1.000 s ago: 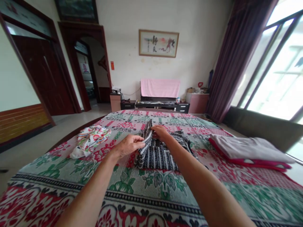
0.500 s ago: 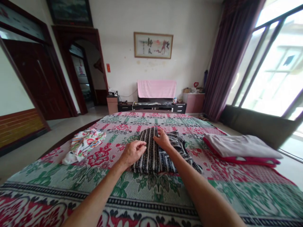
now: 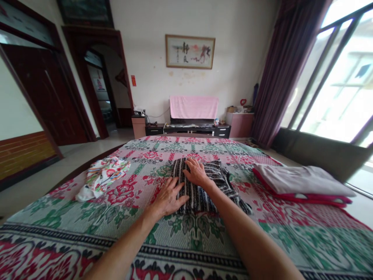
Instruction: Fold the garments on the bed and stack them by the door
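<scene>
Looks like smoothing down the fold right now: pressing the striped cloth (image 3: 201,200) flat in the middle of the bed (image 3: 186,237). Left hand (image 3: 169,198) lying open on its near left edge, right hand (image 3: 196,173) spread flat on top, neither gripping anything. Probably needing the rumpled right side tucked in next.

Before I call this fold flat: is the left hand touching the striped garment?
Touching. Head view: the left hand lies flat, its fingers overlapping the near-left edge of the striped garment, no gap visible.
</scene>
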Demonstrator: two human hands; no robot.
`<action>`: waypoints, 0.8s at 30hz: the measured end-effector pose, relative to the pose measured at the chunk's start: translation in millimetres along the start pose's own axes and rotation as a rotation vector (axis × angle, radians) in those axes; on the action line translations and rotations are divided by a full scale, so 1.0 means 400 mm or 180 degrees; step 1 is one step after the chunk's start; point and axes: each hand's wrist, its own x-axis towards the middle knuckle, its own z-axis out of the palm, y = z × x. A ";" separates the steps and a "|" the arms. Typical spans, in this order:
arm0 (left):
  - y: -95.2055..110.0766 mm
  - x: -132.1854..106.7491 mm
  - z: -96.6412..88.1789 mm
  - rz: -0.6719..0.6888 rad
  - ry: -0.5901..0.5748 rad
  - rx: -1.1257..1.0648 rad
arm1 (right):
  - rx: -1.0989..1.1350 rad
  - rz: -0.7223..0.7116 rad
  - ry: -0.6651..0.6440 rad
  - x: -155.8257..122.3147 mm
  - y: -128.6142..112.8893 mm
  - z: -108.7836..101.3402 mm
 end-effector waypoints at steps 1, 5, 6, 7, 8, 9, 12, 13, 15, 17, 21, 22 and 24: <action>-0.001 0.000 0.002 0.0045 0.0039 0.0027 | -0.0017 0.0093 -0.0177 0.000 0.001 0.004; -0.006 -0.001 0.012 0.0119 0.0157 0.0104 | 0.0047 0.0327 -0.0670 0.006 0.024 0.030; -0.006 -0.001 0.014 0.0118 0.0170 0.0112 | 0.0054 0.0346 -0.0706 0.008 0.030 0.035; -0.006 -0.001 0.015 0.0113 0.0187 0.0112 | 0.0059 0.0355 -0.0731 0.011 0.036 0.040; -0.006 -0.001 0.016 0.0111 0.0211 0.0103 | 0.0072 0.0359 -0.0763 0.014 0.040 0.043; -0.005 -0.001 0.016 0.0113 0.0236 0.0090 | 0.0090 0.0362 -0.0780 0.017 0.043 0.046; -0.001 -0.003 0.011 0.0110 0.0271 0.0051 | 0.0208 0.0341 -0.0645 0.019 0.044 0.044; 0.001 -0.003 0.009 0.0105 0.0256 0.0046 | 0.0269 0.0348 -0.0515 0.018 0.044 0.039; 0.005 -0.004 0.006 0.0103 0.0217 0.0043 | 0.0346 0.0407 -0.0184 0.013 0.044 0.022; 0.006 -0.004 0.005 0.0113 0.0219 0.0034 | 0.0288 0.0511 0.0075 0.005 0.052 -0.006; -0.003 -0.003 0.012 0.0120 0.0241 0.0016 | -0.0062 0.0973 0.0248 -0.027 0.105 -0.072; -0.006 -0.002 0.013 0.0123 0.0249 0.0021 | -0.0142 0.1153 0.0281 -0.039 0.127 -0.085; -0.007 -0.001 0.009 0.0140 0.0324 0.0036 | -0.0250 0.1485 0.0364 -0.064 0.178 -0.103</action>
